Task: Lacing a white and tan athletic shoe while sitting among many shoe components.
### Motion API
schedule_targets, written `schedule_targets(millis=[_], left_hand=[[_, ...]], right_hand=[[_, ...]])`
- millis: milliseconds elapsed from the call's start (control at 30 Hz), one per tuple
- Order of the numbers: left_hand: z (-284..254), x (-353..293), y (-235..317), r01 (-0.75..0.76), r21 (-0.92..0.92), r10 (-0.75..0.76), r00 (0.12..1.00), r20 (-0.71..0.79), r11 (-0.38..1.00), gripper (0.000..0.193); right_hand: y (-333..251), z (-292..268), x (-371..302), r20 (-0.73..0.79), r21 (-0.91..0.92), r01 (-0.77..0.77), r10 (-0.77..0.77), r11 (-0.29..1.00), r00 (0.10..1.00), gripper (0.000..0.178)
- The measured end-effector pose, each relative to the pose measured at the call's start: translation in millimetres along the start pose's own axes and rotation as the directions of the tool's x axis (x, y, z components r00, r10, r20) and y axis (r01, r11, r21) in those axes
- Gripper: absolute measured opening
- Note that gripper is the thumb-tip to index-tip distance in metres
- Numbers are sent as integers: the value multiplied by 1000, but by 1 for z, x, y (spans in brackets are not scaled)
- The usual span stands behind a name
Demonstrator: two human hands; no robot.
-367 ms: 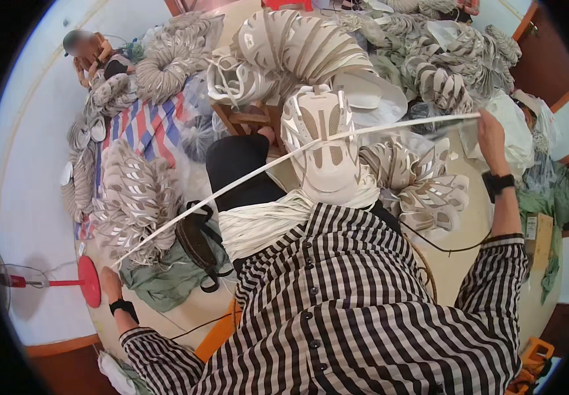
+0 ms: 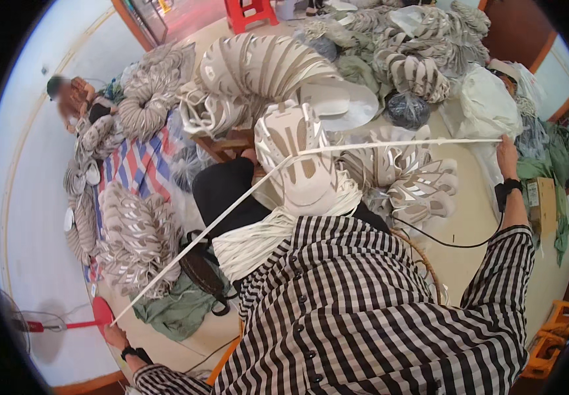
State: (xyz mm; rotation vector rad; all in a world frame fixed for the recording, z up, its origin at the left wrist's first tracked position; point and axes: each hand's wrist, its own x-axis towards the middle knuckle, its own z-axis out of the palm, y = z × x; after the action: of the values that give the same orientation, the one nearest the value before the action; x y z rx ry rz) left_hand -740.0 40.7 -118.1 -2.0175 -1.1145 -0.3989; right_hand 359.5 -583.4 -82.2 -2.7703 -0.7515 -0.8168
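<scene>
A white shoelace (image 2: 195,243) is stretched in a long slanting line across my front, bending at a beige-and-white shoe upper (image 2: 307,187) that stands toe toward me at my lap. My left hand (image 2: 116,336), low at the left, is closed on one end of the lace. Out at the far right my right hand (image 2: 506,155) grips the other end, arm extended. The lace crosses the upper at its middle; whether it runs through eyelets there is too small to tell. A bundle of loose white laces (image 2: 251,243) lies across my lap beneath the upper.
Behind the upper, a curved row of nested shoe uppers (image 2: 265,62) rests on a wooden stool (image 2: 222,145). More stacks stand left (image 2: 133,237) and right (image 2: 423,184). A red stool (image 2: 248,14) is at the back. Another person (image 2: 77,102) sits far left.
Both hands have moved farther apart, the left lower and the right outward, and the lace now bends more sharply at the upper. The view has shifted slightly.
</scene>
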Motion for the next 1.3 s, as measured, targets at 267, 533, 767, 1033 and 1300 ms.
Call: schedule_targets(millis=[267, 533, 767, 1033, 1300], left_hand=[[-2, 4, 20, 755, -655, -564, 530, 634, -27, 9], [-16, -24, 28, 645, -357, -628, 757, 180, 675, 13], [-35, -53, 24, 711, -33, -676, 681, 281, 702, 13], [-47, -76, 20, 809, -96, -727, 567, 388, 581, 17], [-68, -66, -4, 795, 134, -805, 574, 149, 592, 35]], right_hand=[[92, -33, -65, 16, -160, -218, 224, 963, 975, 31], [139, -44, -113, -100, -123, -355, 344, 927, 934, 25], [165, -56, -128, -173, -84, -492, 474, 867, 863, 20], [182, -61, -152, -123, -125, -575, 563, 808, 817, 33], [183, -70, -183, -82, -116, -634, 629, 764, 773, 24]])
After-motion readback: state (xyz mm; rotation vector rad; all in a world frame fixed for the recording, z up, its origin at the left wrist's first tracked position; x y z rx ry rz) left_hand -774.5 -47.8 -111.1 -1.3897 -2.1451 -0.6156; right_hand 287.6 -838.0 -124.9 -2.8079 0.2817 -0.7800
